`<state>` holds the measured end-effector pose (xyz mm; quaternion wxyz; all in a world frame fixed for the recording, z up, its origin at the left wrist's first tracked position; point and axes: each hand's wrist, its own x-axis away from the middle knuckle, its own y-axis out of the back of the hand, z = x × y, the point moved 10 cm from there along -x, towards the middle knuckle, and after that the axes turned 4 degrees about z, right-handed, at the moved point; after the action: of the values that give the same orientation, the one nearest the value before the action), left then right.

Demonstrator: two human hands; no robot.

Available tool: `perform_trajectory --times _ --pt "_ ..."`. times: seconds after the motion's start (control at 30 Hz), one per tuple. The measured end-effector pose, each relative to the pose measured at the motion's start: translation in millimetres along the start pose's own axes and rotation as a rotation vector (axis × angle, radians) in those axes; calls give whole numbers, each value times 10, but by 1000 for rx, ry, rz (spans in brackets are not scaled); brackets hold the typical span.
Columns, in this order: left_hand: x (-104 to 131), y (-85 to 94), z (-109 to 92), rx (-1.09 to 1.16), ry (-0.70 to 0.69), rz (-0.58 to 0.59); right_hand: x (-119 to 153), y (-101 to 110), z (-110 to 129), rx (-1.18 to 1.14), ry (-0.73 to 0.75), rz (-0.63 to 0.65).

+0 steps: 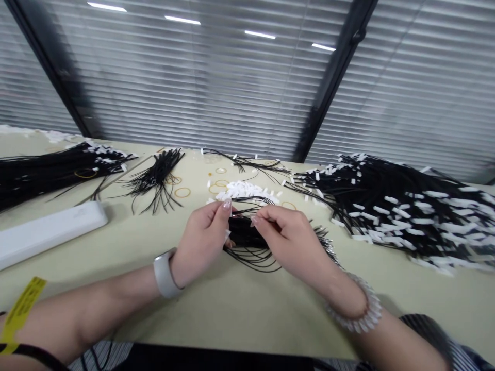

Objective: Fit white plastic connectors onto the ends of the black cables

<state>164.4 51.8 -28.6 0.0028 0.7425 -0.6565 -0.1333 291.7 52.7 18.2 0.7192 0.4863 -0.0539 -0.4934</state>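
A bundle of thin black wires (247, 234) lies at the table's middle, with loose strands bowing out below it. My left hand (207, 234) is closed around the wires' left side, thumb and forefinger pinched together. Small white pieces show by its fingers. Pinched at a thin black wire, my right hand (288, 232) is just to the right, above the bundle. The exact ends between my fingertips are too small to make out. Silvery wire ends (327, 245) stick out past my right hand. Behind my hands is a heap of small white sleeves (247, 190).
A large pile of black wires with white tags (386, 201) covers the right side. More wires (50, 170) lie at left, behind a long white case (52, 232). A small wire bunch (158, 172) and rubber bands (182, 192) lie between. Window blinds (216, 77) stand behind the table.
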Motion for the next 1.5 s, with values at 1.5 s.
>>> perform_trajectory --times 1.5 --pt "189 -55 -279 -107 -211 116 -33 939 -746 -379 -141 -432"
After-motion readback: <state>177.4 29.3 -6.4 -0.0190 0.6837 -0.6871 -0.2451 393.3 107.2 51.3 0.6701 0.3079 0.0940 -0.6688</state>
